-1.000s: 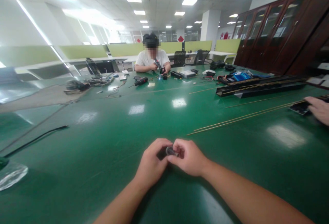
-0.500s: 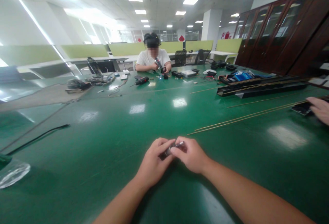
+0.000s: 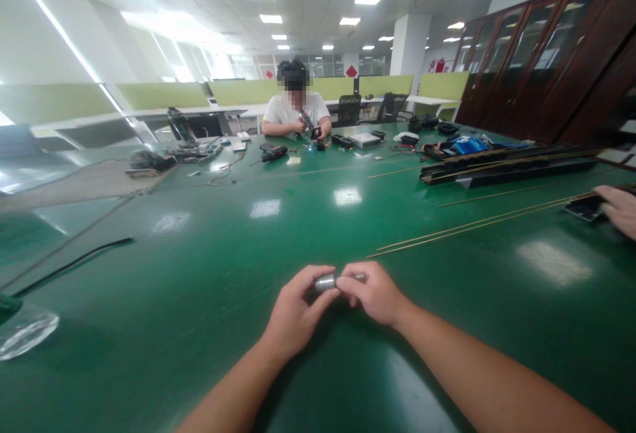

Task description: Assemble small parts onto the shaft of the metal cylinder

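Observation:
Close in front of me, above the green table (image 3: 209, 287), my left hand (image 3: 293, 307) is closed around a small silver metal cylinder (image 3: 326, 282). Its thumb and fingers grip the cylinder from both sides. At the cylinder's right end, my right hand (image 3: 375, 294) pinches a thin metal shaft (image 3: 360, 277), whose grey tip shows past the fingers. Whether shaft and cylinder are one piece is hidden by the fingertips. The cylinder lies roughly level, pointing left to right.
Thin brass-coloured rods (image 3: 447, 231) lie beyond my right hand. Another person's hand (image 3: 621, 208) rests at the right edge. Across the table sits a person (image 3: 298, 115) holding a tool, near a power drill (image 3: 273, 153). A clear plastic bottle (image 3: 30, 334) lies at left.
My right hand has shifted slightly right, and the fingers have parted from my left hand. More of the silver cylinder now shows, and it has turned closer to level.

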Motion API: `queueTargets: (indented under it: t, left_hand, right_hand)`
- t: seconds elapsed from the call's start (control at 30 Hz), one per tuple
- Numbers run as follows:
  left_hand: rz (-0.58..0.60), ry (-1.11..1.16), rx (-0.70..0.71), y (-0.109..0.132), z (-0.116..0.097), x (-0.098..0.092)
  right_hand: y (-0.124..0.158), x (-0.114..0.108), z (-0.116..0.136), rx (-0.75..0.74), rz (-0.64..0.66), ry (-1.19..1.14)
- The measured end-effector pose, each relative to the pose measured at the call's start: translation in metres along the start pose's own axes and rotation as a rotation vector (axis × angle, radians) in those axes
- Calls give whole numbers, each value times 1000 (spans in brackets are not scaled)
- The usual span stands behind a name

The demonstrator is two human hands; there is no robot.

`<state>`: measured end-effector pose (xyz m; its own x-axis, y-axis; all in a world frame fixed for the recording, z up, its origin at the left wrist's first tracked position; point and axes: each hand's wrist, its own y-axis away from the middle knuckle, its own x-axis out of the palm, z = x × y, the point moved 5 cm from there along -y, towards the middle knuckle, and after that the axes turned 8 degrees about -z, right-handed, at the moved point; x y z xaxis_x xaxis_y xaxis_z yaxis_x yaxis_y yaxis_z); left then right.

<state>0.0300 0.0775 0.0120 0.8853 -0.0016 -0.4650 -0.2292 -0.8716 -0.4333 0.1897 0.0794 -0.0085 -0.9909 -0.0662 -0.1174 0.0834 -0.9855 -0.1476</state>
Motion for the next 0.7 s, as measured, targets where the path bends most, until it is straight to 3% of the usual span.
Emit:
queueTargets:
  t: [0.43,0.7]
  left_hand:
    - [20,44,-148,-3,5,2]
    - [16,46,-169,-3,6,1]
  right_hand:
    - [0,0,-1,7,-30,-2]
    - [1,0,-2,13,-30,-9]
